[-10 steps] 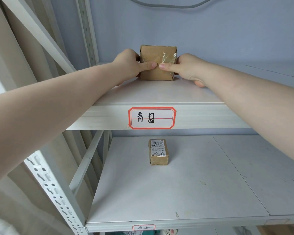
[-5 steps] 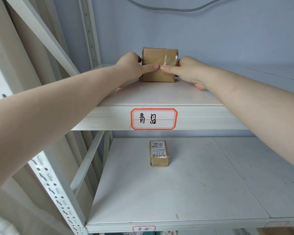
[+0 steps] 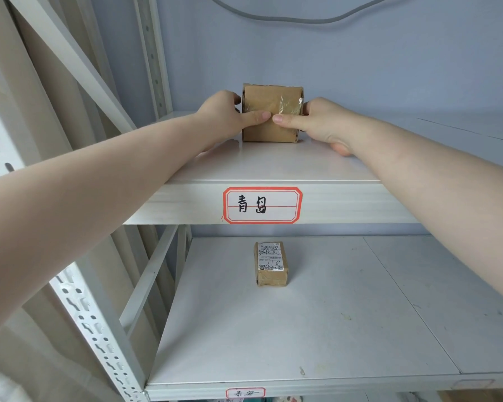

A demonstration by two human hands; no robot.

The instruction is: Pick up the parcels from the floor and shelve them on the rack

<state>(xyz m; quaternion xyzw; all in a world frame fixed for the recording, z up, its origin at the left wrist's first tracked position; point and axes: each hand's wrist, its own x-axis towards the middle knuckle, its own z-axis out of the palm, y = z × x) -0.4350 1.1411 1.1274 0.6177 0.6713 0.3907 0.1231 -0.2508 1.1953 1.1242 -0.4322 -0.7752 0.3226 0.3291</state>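
Observation:
A brown cardboard parcel (image 3: 269, 97) with clear tape stands on the upper shelf (image 3: 273, 166) of the white rack, close to the back wall. My left hand (image 3: 227, 117) grips its left side and my right hand (image 3: 317, 123) grips its right side, both thumbs pressed on the front face and nearly touching. The parcel's base rests on the shelf. A smaller taped parcel (image 3: 271, 264) with a printed label lies alone on the shelf below (image 3: 331, 329).
A red-bordered handwritten label (image 3: 262, 205) is stuck on the upper shelf's front edge; another label (image 3: 245, 393) marks the lower shelf. A perforated white upright (image 3: 96, 329) and diagonal brace (image 3: 145, 282) stand at left. A grey cable (image 3: 302, 20) hangs on the wall.
Both hands keep hold of the parcel, which stays at the same spot on the upper shelf. The view has shifted slightly; nothing else has moved.

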